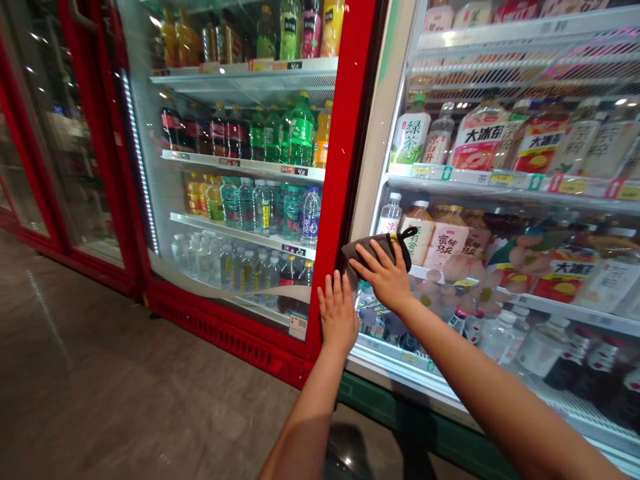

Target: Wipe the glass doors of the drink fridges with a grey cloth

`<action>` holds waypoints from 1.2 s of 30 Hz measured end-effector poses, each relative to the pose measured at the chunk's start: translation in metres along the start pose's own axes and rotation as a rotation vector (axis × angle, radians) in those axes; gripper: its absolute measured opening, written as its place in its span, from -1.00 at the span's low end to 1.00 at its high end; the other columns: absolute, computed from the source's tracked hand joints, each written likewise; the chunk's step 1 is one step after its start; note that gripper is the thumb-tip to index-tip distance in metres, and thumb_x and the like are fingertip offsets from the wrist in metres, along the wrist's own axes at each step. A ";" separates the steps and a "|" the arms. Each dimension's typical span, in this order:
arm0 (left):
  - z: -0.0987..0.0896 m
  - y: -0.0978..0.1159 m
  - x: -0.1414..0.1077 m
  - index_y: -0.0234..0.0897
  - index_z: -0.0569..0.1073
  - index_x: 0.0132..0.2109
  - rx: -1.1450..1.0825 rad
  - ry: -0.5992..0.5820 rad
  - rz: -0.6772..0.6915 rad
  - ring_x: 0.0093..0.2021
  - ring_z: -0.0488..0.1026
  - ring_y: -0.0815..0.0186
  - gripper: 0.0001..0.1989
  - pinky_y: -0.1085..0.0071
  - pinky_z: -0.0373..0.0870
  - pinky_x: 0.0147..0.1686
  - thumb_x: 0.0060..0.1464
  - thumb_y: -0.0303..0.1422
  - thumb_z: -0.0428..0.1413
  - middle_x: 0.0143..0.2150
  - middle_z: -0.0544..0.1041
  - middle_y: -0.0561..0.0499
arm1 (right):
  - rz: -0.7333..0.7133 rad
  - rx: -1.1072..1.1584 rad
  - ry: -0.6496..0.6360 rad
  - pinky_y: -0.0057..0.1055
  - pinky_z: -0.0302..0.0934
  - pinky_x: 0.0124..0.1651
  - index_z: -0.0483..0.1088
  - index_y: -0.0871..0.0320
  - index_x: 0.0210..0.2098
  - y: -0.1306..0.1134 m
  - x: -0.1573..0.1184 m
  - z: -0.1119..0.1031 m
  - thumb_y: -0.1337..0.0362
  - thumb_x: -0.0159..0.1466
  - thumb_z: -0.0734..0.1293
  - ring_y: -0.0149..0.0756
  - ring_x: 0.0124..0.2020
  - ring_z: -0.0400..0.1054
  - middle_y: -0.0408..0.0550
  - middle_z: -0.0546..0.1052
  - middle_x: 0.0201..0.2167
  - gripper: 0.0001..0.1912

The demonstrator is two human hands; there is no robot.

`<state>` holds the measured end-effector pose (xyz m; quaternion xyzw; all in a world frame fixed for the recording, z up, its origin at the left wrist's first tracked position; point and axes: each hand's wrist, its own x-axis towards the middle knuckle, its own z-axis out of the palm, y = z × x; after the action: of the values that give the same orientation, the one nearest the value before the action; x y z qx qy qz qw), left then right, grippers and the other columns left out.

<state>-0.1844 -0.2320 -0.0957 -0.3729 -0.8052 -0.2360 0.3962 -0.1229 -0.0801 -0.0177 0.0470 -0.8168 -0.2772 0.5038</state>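
My right hand [384, 270] presses a dark grey cloth [357, 252] with a black loop flat against the left edge of the glass-fronted drinks fridge, its fingers spread over the cloth. Lower and to the left, my left hand [339, 313] rests with extended fingers on the red frame [330, 220] of the neighbouring fridge and holds nothing. Bottles of peach oolong tea [450, 241] stand on a shelf to the right of the cloth. Part of the cloth is hidden under my right hand.
Shelves of bottles, including green soda [301, 130], fill the red fridge on the left. Large tea bottles [479, 137] stand higher in the right fridge. A green base strip [390, 407] runs below it. Brown floor [125, 393] stretches across the lower left.
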 end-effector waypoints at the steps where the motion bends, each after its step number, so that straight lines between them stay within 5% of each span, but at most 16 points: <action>1: -0.001 0.000 0.001 -0.42 -0.09 0.52 -0.004 0.003 -0.002 0.56 -0.36 -0.03 -0.06 -0.14 -0.16 0.48 0.10 -0.45 0.17 0.57 -0.15 -0.28 | -0.015 0.005 -0.001 0.29 -0.39 0.49 0.36 -0.09 0.26 -0.002 0.001 0.001 0.33 0.39 0.32 -0.03 0.48 0.01 -0.13 0.30 0.41 -0.53; 6: -0.005 -0.004 0.005 -0.40 -0.12 0.53 -0.010 0.027 0.002 0.56 -0.34 -0.04 -0.07 -0.16 -0.13 0.47 0.11 -0.48 0.14 0.57 -0.13 -0.28 | -0.234 0.067 -0.028 0.22 -0.32 0.51 0.40 -0.07 0.22 0.002 0.006 0.003 0.30 0.40 0.31 -0.09 0.43 0.12 -0.19 0.39 0.35 -0.59; 12: -0.014 -0.002 0.013 -0.37 -0.09 0.52 -0.012 0.051 0.021 0.56 -0.36 -0.05 -0.10 -0.17 -0.12 0.46 0.13 -0.48 0.13 0.57 -0.14 -0.27 | 0.016 0.036 0.024 0.33 -0.37 0.48 0.34 -0.10 0.29 0.021 0.031 -0.007 0.38 0.37 0.30 -0.02 0.50 -0.05 -0.11 0.27 0.43 -0.47; 18: -0.017 0.004 0.017 -0.36 -0.13 0.53 -0.032 0.043 0.021 0.55 -0.34 -0.06 -0.09 -0.19 -0.11 0.46 0.14 -0.47 0.12 0.57 -0.12 -0.27 | -0.206 0.053 -0.055 0.24 -0.29 0.50 0.41 -0.10 0.21 0.022 0.030 -0.007 0.27 0.40 0.32 -0.08 0.44 0.09 -0.17 0.35 0.38 -0.60; 24: -0.017 0.009 0.020 -0.33 -0.21 0.54 -0.056 0.066 0.021 0.55 -0.37 -0.06 -0.05 -0.19 -0.13 0.46 0.16 -0.44 0.13 0.58 -0.20 -0.25 | 0.016 0.001 0.003 0.32 -0.35 0.48 0.32 -0.14 0.30 0.037 0.059 -0.017 0.36 0.40 0.29 -0.05 0.50 -0.04 -0.14 0.25 0.44 -0.48; 30: -0.018 0.008 0.021 -0.34 -0.22 0.54 -0.070 0.076 0.005 0.55 -0.37 -0.05 -0.06 -0.21 -0.14 0.46 0.17 -0.46 0.11 0.57 -0.18 -0.27 | -0.288 0.058 -0.106 0.21 -0.22 0.49 0.41 -0.09 0.22 0.025 0.032 -0.014 0.28 0.41 0.30 -0.09 0.42 0.13 -0.19 0.34 0.38 -0.60; 36: -0.017 0.005 0.018 -0.35 -0.16 0.53 -0.077 0.060 0.008 0.55 -0.40 -0.06 -0.07 -0.19 -0.14 0.46 0.14 -0.46 0.14 0.58 -0.21 -0.27 | 0.038 -0.046 -0.015 0.27 -0.39 0.49 0.27 -0.09 0.35 0.043 0.024 -0.032 0.38 0.38 0.28 -0.01 0.50 -0.04 -0.09 0.22 0.45 -0.42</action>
<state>-0.1799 -0.2324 -0.0709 -0.3837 -0.7818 -0.2765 0.4064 -0.0982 -0.0657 0.0334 0.0176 -0.8148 -0.2866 0.5037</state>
